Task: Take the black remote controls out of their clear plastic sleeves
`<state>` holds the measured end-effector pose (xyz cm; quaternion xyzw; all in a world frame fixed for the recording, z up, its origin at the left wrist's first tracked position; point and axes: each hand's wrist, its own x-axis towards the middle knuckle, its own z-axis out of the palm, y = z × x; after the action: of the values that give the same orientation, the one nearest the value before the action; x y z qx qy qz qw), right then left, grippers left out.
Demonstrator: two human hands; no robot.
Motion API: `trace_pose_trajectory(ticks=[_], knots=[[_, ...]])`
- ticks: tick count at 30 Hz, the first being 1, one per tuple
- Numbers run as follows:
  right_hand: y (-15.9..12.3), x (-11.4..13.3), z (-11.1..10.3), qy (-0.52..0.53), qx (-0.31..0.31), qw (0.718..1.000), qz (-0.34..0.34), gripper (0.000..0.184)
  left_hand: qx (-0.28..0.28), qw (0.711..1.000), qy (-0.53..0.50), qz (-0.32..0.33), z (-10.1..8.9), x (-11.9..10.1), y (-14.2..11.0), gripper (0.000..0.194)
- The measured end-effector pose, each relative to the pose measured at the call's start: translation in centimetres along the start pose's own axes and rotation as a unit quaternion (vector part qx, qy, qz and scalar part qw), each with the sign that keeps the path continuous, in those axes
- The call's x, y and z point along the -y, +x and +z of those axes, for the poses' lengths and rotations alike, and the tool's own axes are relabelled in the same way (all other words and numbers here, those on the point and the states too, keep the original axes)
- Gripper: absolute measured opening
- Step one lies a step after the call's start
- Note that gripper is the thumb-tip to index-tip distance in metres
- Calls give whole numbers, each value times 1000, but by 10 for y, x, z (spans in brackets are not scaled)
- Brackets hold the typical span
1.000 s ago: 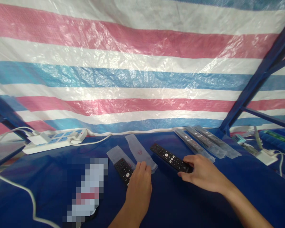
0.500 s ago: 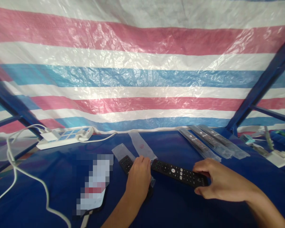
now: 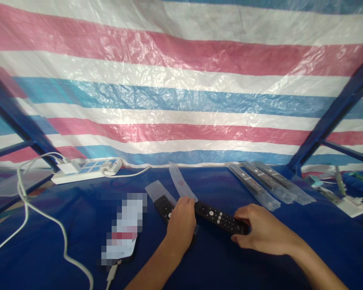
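Black remote [image 3: 216, 216] between your hands, near end gripped by thumb and fingers of your right hand [image 3: 261, 233]. Your left hand [image 3: 182, 220], curled nearly closed, pinches clear sleeve [image 3: 180, 182], partly covers second remote [image 3: 163, 207]. Beyond right hand, three bagged remotes [image 3: 261, 181] on bench [image 3: 220, 264].

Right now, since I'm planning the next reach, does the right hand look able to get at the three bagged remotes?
Probably, but the right hand holds a black remote, which would likely need setting down first. Nothing visible stands between that hand and the bagged remotes.
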<state>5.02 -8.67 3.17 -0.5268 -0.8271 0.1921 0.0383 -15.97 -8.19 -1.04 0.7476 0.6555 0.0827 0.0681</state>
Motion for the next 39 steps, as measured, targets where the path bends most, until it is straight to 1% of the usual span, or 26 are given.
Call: trace_pose_trajectory(ticks=[4,7,9,12,17,20,22,25,27,28,30,33,36,39], knots=[[1,6,4,-6,-4,1000,7,27,-16,999,-1,-28,0,2,1,30],[2,6,6,-7,-16,1000,4,30,-35,998,-6,-56,0,6,1,30],[3,5,7,-5,-19,1000,1,30,-47,997,-15,-61,1,7,1,29],[7,6,13,-7,-29,1000,-1,28,-68,996,-34,-35,5,6,1,28],[21,18,29,-20,-65,998,1,21,-84,994,-58,44,18,-8,-4,30],[27,21,37,-16,-85,996,15,20,-92,991,-66,74,24,-13,-6,30],[29,17,38,16,-88,996,-2,22,-97,990,-67,71,24,-12,-6,30],[28,6,36,109,-42,991,-60,26,-111,990,-69,51,20,-8,-3,31],[28,-1,36,165,-14,983,-78,26,-120,988,-79,47,18,-6,-2,32],[28,-3,36,181,-12,980,-81,25,-124,987,-87,51,17,-6,-2,32],[30,-5,38,191,-31,978,-82,23,-128,984,-103,63,17,-7,-4,31],[35,-1,43,171,-85,979,-74,25,-119,982,-117,85,18,-13,-8,30],[40,3,49,147,-132,979,-41,27,-93,981,-128,111,22,-21,-14,30],[43,4,53,122,-159,980,5,27,-85,977,-135,140,26,-28,-18,31]])
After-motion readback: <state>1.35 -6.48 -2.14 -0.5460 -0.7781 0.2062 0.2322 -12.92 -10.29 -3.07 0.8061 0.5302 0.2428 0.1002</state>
